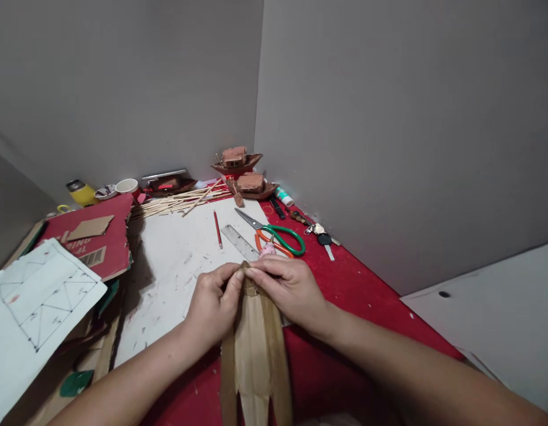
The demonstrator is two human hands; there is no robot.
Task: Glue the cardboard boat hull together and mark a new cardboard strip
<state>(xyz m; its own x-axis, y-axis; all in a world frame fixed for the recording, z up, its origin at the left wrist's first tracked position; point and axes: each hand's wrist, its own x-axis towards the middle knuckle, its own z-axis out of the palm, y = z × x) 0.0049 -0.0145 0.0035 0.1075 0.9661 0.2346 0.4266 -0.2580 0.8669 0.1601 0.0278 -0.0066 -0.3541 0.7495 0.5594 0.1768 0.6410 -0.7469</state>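
Note:
A long brown cardboard boat hull (pixel 255 349), partly folded, stretches from the middle of the view down to its bottom edge. My left hand (pixel 215 303) pinches the far tip of the hull from the left, thumb and forefinger closed. On the right side of that tip, my right hand (pixel 292 290) is pinched too, and the fingertips of both hands nearly meet. Just beyond the hands lie green-and-orange-handled scissors (pixel 274 232), a steel ruler (pixel 239 241) and a red pencil (pixel 218 229). A small pink-tipped bottle (pixel 268 247) is partly hidden behind my right hand.
Small model boats (pixel 251 186) stand at the back near the wall, beside thin wooden sticks (pixel 180 201). Red cardboard (pixel 109 219) and a sheet with a drawn pattern (pixel 52 296) lie left. A key (pixel 326 241) lies right on the red table (pixel 358 296); a yellow bottle (pixel 81 193) stands far left.

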